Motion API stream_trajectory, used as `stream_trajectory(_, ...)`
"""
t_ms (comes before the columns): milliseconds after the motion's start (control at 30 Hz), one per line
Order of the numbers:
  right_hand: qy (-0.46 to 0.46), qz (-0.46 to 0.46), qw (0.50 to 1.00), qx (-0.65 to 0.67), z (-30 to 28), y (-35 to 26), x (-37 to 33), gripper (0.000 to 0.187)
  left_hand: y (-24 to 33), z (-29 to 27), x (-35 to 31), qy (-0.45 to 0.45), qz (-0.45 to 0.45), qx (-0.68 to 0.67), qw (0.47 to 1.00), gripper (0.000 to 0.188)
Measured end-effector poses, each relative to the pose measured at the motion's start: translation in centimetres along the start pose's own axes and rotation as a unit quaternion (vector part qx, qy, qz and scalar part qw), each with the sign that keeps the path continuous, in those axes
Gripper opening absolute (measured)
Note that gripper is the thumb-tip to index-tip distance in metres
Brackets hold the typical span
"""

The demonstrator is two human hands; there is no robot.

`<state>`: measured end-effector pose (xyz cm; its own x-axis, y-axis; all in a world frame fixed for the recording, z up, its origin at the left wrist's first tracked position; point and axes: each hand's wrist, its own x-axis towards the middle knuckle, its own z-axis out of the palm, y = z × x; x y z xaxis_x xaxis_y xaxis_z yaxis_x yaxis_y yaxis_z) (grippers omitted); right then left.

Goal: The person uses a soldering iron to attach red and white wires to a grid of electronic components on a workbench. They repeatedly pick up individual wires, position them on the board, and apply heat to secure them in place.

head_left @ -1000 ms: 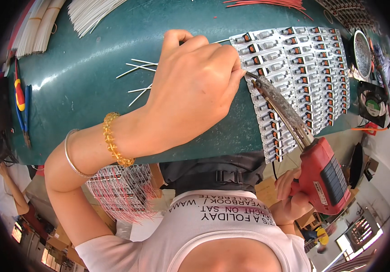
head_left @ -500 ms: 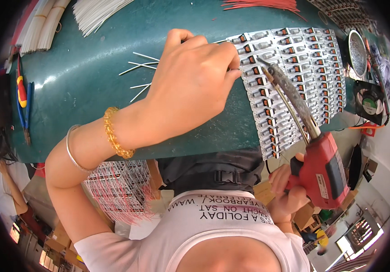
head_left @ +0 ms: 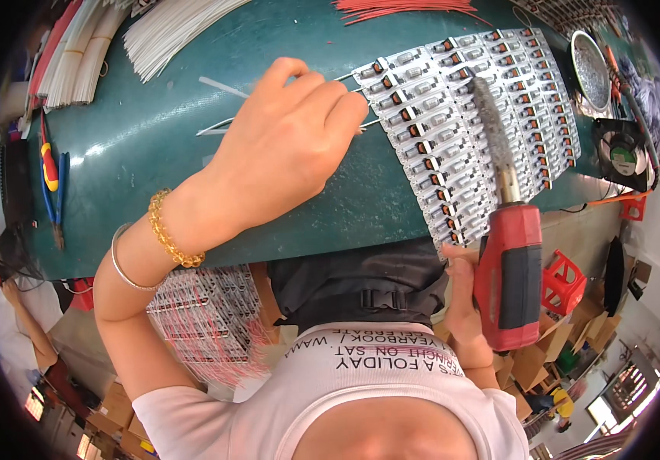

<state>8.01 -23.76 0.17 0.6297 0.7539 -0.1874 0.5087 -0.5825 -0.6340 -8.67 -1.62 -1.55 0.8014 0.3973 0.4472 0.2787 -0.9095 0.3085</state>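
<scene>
One view only — a head-worn fisheye looking steeply down over the person's chest at the green worktop [head_left: 153,153], which curves across the upper picture. It sits close: the left hand [head_left: 284,146] fills the middle, the right hand [head_left: 464,299] lies below the worktop's near edge — straight lines bow toward the rim.

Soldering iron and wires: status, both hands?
Left hand pinching thin white wires at the edge of the component panel. Right hand gripping the red soldering iron, tip over the panel. Nothing between tip and panel.
</scene>
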Motion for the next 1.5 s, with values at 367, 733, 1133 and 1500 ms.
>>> stream_trajectory(367,0.069,-0.081,0.962,0.253,-0.2,-0.7,0.6,0.046,0.8,-3.2,-0.9,-0.114,-0.030,-0.078,0.990,0.014)
stream_trajectory(733,-0.038,-0.146,0.914,0.378,-2.5,2.8,-0.3,0.073,3.2,-7.9,-2.7,0.080,-0.197,0.041,0.976,0.012)
stream_trajectory(1133,-0.107,-0.052,0.923,0.367,-2.2,2.3,-0.8,0.085,2.6,1.7,0.2,0.002,-0.140,-0.110,0.984,0.012)
stream_trajectory(1500,-0.013,0.059,0.945,0.321,-3.2,9.4,-3.5,0.078,2.7,2.0,0.2,0.021,-0.143,-0.085,0.986,0.013)
